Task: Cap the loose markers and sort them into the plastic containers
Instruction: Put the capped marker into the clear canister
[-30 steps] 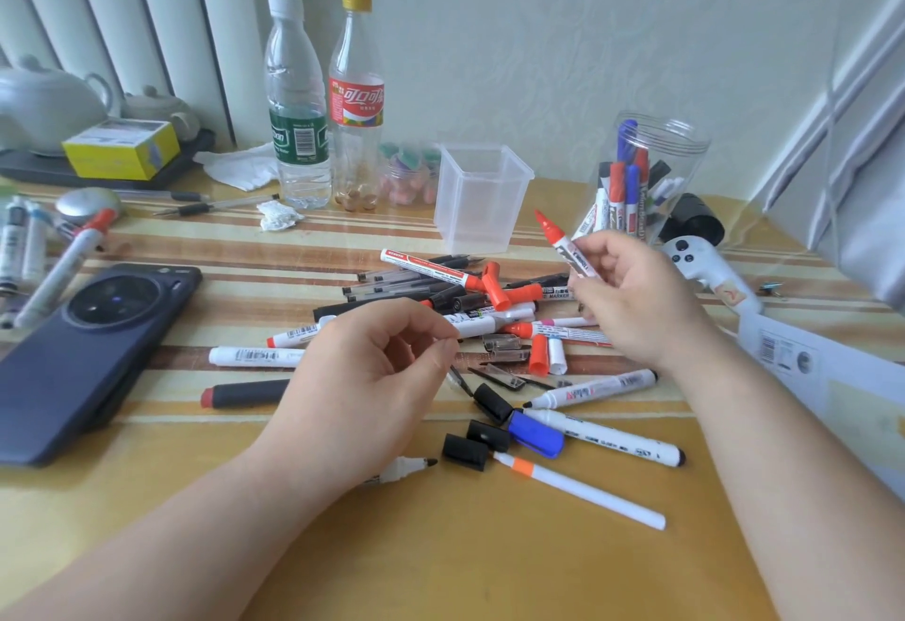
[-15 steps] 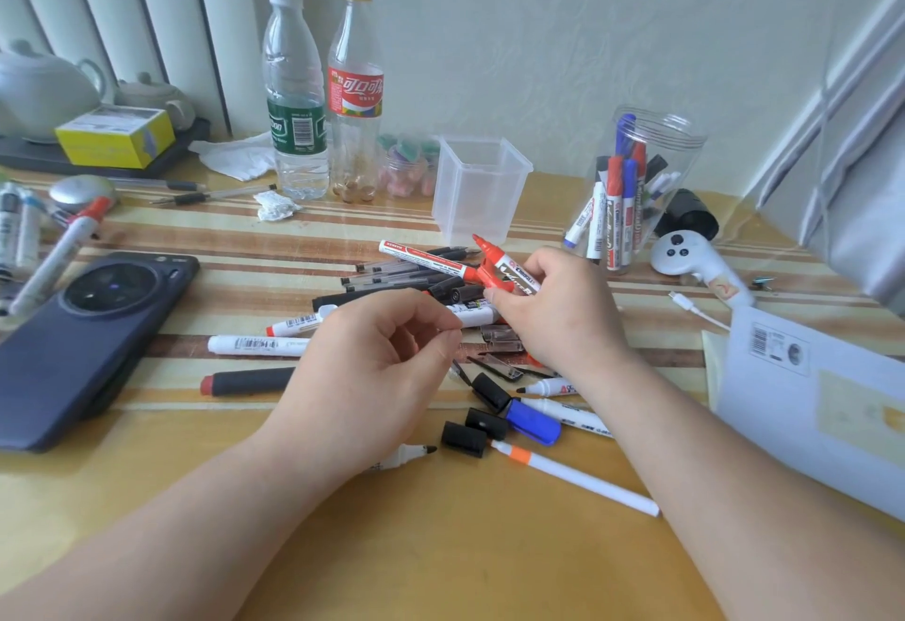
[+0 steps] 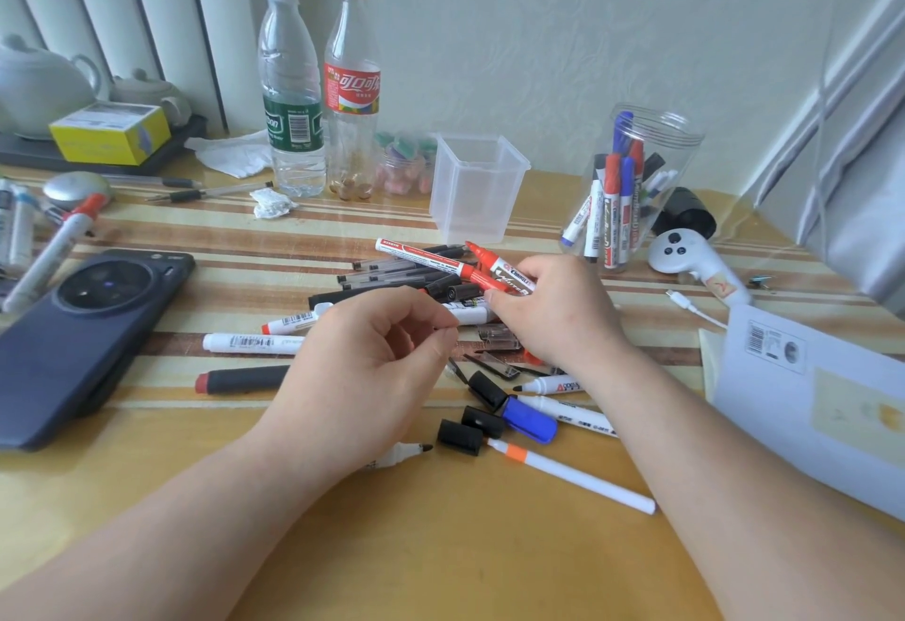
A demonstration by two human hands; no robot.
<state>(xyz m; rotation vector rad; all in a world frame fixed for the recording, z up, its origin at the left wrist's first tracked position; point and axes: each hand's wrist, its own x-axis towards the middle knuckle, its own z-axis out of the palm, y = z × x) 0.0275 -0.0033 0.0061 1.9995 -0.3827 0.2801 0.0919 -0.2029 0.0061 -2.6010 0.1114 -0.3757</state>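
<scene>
The round clear plastic jar [image 3: 685, 140] held several markers [image 3: 612, 194]; many others lay loose on the worktop [image 3: 440, 547]. The right hand [image 3: 553, 322] gripped a red-capped white marker [image 3: 512, 274]; the left hand [image 3: 372, 366] was curled, contents indeterminable.

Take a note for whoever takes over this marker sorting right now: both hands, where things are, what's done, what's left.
Right hand grips a red marker; its tapered tip is bare, so it is apparently uncapped.
Left hand hovers curled above the loose markers; whether it pinches anything is unclear.
Done: several capped markers stand in the round jar. The square tub looks empty.
Left: the loose markers and loose caps are scattered on the table.
</scene>
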